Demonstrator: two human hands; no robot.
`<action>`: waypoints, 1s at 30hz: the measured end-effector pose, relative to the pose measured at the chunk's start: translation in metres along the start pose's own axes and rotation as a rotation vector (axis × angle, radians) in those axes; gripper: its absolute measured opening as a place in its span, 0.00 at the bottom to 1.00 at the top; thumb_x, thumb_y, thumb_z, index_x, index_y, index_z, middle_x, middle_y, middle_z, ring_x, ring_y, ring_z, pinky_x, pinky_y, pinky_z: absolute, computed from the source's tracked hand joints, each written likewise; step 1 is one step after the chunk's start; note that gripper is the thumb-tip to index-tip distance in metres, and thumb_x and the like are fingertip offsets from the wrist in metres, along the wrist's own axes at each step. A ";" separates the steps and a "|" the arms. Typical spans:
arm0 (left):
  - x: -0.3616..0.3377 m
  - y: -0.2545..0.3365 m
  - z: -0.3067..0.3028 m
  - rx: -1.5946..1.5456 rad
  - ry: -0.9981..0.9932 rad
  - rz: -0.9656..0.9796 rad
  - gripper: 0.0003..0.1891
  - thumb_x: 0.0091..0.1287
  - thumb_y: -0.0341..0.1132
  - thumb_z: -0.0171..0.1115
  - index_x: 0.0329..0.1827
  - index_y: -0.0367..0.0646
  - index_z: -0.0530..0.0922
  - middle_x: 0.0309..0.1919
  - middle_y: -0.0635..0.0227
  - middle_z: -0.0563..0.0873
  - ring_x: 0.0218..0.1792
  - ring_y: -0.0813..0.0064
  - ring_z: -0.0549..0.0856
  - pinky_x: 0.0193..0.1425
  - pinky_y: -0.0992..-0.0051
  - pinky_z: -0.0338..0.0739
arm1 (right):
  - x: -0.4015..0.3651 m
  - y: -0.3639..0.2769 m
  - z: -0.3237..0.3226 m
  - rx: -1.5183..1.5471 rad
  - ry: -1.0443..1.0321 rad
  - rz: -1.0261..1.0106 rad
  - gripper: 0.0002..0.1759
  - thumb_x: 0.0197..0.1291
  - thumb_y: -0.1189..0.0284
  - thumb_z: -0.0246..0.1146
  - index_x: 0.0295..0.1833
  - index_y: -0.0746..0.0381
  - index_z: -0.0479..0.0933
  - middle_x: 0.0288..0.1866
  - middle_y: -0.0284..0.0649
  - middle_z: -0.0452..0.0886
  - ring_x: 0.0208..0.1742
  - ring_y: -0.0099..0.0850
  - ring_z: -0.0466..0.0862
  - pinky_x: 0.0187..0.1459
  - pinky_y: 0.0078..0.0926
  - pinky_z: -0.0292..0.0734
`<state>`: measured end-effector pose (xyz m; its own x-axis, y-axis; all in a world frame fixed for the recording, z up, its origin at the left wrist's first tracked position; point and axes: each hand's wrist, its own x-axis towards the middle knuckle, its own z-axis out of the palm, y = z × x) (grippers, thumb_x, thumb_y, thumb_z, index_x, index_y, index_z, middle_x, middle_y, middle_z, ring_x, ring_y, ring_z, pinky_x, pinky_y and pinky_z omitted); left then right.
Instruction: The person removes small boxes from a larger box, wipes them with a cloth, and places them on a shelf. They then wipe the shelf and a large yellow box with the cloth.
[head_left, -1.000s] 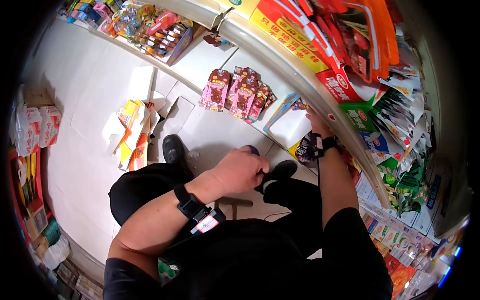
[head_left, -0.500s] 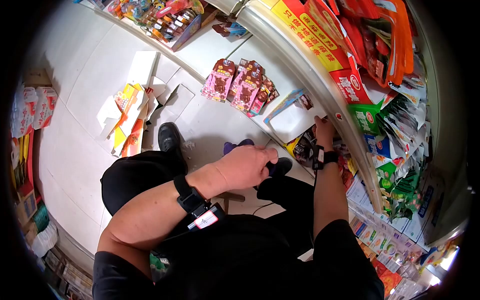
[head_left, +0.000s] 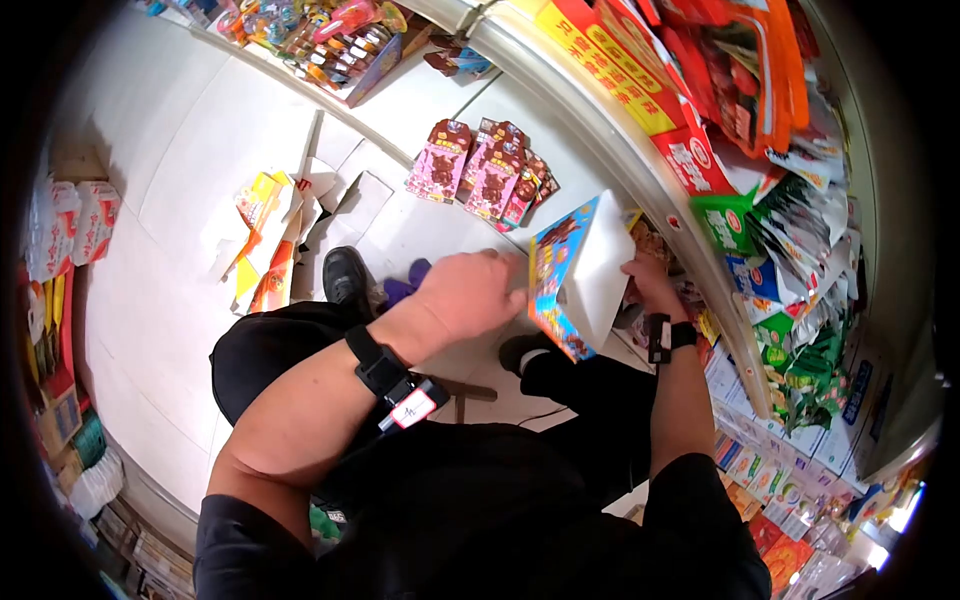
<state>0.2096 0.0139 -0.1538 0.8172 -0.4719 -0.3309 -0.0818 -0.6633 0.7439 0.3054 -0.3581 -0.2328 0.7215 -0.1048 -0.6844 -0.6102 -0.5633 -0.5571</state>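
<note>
A cardboard display box (head_left: 570, 275), white inside with a blue printed outer side, stands tilted between my hands. My right hand (head_left: 650, 281) grips its right wall, thumb over the edge, the other fingers hidden behind. My left hand (head_left: 470, 298) is beside the box's printed left side, thumb and fingers apart and a little curled, with nothing seen in them. Just beyond the box, several pink and brown small packs (head_left: 490, 182) lie in a group on the white shelf ledge.
A shelf rail (head_left: 640, 150) curves along the right, with bagged snacks (head_left: 780, 270) above it. Torn, flattened cartons (head_left: 270, 235) lie on the tiled floor by my shoe (head_left: 346, 278). A toy-filled box (head_left: 340, 50) is at the top, and a purple thing (head_left: 402, 284) lies near my left wrist.
The display box has come up and toward me from beside the rail, tilting, with my right hand on it. My left hand has moved slightly left and its fingers have loosened.
</note>
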 end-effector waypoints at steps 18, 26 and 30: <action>0.000 -0.033 0.014 0.148 -0.004 -0.153 0.27 0.64 0.36 0.52 0.63 0.26 0.67 0.36 0.39 0.86 0.40 0.42 0.86 0.49 0.51 0.80 | -0.191 -0.090 0.106 -0.571 0.099 -1.132 0.22 0.53 0.70 0.69 0.54 0.62 0.77 0.55 0.43 0.80 0.55 0.44 0.79 0.56 0.38 0.76; 0.001 -0.028 0.008 0.105 0.033 -0.127 0.27 0.66 0.38 0.53 0.63 0.28 0.67 0.40 0.38 0.85 0.44 0.41 0.85 0.53 0.51 0.78 | -0.182 -0.073 0.157 -0.953 -0.103 -1.120 0.07 0.55 0.71 0.65 0.38 0.60 0.75 0.38 0.39 0.79 0.43 0.39 0.82 0.45 0.39 0.80; -0.008 -0.021 -0.001 0.080 -0.059 -0.192 0.23 0.65 0.40 0.54 0.58 0.32 0.70 0.41 0.41 0.86 0.44 0.43 0.86 0.52 0.52 0.79 | -0.170 -0.104 0.115 -0.567 0.055 -0.987 0.10 0.65 0.73 0.60 0.49 0.65 0.79 0.39 0.49 0.84 0.39 0.44 0.85 0.43 0.37 0.80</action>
<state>0.2052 0.0324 -0.1663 0.7876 -0.3641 -0.4971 0.0250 -0.7872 0.6162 0.2083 -0.1873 -0.1130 0.8264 0.5620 -0.0355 0.4579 -0.7073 -0.5385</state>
